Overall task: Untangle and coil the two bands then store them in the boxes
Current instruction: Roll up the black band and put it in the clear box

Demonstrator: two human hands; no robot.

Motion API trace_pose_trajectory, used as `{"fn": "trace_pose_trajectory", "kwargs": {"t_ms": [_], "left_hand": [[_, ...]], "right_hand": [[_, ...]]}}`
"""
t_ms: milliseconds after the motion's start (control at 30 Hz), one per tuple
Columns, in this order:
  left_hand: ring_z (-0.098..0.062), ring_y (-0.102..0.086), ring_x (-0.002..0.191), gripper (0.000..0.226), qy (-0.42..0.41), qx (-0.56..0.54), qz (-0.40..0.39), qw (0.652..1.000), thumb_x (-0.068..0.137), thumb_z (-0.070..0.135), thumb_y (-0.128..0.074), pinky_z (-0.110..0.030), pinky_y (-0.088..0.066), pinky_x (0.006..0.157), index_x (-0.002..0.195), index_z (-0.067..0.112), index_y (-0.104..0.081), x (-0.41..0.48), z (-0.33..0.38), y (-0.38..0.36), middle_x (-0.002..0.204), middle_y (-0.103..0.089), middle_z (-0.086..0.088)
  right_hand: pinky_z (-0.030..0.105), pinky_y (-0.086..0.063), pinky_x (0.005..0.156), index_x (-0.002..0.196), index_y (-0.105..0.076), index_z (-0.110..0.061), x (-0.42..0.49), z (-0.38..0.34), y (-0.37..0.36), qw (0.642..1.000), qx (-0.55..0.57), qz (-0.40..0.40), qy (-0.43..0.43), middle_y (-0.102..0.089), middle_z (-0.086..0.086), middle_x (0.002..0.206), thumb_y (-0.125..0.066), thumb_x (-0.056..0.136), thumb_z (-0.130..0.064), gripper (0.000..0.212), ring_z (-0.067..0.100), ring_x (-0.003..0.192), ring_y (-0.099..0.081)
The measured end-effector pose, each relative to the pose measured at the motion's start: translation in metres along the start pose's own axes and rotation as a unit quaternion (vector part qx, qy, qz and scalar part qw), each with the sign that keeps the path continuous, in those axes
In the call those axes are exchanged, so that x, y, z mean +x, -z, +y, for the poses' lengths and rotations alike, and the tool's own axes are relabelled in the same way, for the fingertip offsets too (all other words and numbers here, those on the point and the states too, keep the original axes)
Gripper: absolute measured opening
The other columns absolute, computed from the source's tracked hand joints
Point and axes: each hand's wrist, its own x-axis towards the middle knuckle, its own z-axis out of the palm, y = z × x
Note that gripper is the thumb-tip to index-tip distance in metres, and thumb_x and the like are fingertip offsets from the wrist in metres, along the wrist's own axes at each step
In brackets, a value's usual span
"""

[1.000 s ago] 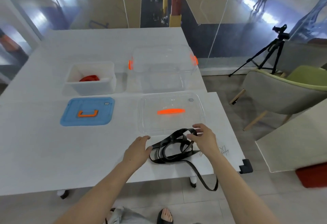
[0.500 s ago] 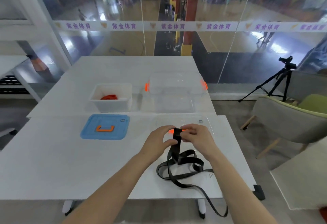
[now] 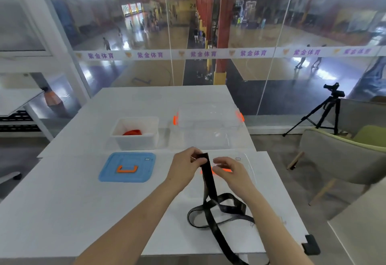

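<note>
From the head camera, our left hand (image 3: pixel 184 166) pinches the top end of the black band (image 3: pixel 211 189), lifted over the white table (image 3: pixel 62 212); our right hand (image 3: pixel 226 171) hovers at its 3 o'clock, fingers loosely curled, apparently holding nothing. At 11 o'clock, the white box (image 3: pixel 135 134) holds the red band (image 3: pixel 132 132); the clear box (image 3: pixel 208 126) at 12 sits empty.
</note>
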Motion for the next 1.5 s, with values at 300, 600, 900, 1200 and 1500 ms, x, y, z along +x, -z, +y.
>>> {"fn": "trace_pose_trajectory", "kwargs": {"t_ms": [300, 600, 900, 1200, 1500], "left_hand": [[-0.03, -0.077, 0.087, 0.006, 0.007, -0.185, 0.041, 0.982, 0.09, 0.012, -0.077, -0.042, -0.066, 0.079, 0.092, 0.013, -0.071, 0.012, 0.049, 0.01, 0.093, -0.072, -0.012], [-0.027, -0.077, 0.093, 0.024, 0.018, -0.229, 0.022, 0.973, 0.098, 0.015, -0.069, -0.039, -0.065, 0.083, 0.122, 0.017, -0.065, 0.017, 0.057, 0.036, 0.107, -0.07, -0.023], [-0.003, -0.062, 0.116, 0.024, -0.113, 0.012, 0.006, 0.994, 0.098, 0.023, -0.067, -0.022, -0.05, 0.1, 0.121, 0.033, -0.07, 0.01, 0.064, 0.05, 0.122, -0.068, 0.015], [-0.001, -0.068, 0.105, 0.015, -0.128, 0.123, -0.138, 0.974, 0.084, 0.032, -0.082, -0.04, -0.054, 0.099, 0.092, 0.035, -0.069, 0.0, 0.069, 0.039, 0.102, -0.076, 0.016], [-0.013, -0.077, 0.093, 0.014, -0.115, 0.037, -0.137, 0.983, 0.084, 0.023, -0.082, -0.043, -0.06, 0.094, 0.09, 0.026, -0.07, -0.008, 0.071, 0.024, 0.093, -0.08, 0.006]], "right_hand": [[0.047, -0.055, 0.105, 0.123, -0.071, -0.03, -0.008, -0.017, -0.003, 0.992, 0.122, -0.043, 0.006, -0.081, 0.009, 0.108, -0.054, 0.11, -0.02, 0.024, 0.032, 0.112, -0.076], [0.027, -0.049, 0.054, 0.11, -0.064, -0.011, 0.005, -0.046, 0.013, 0.994, 0.109, -0.02, 0.027, -0.075, 0.007, 0.079, -0.06, 0.106, -0.006, 0.007, 0.014, 0.057, -0.057], [0.024, -0.038, 0.057, 0.106, -0.069, -0.002, 0.005, -0.071, 0.03, 0.991, 0.118, -0.01, 0.065, -0.069, 0.005, 0.073, -0.062, 0.104, -0.002, 0.007, 0.013, 0.059, -0.049], [0.031, -0.038, 0.063, 0.091, -0.06, -0.002, -0.001, -0.076, 0.043, 0.988, 0.13, -0.041, 0.078, -0.074, 0.017, 0.075, -0.07, 0.1, -0.006, 0.014, 0.021, 0.065, -0.049], [0.033, -0.048, 0.07, 0.091, -0.066, -0.011, -0.008, -0.072, 0.04, 0.991, 0.107, -0.037, 0.076, -0.069, 0.004, 0.075, -0.07, 0.102, -0.016, 0.013, 0.015, 0.065, -0.057]]}}
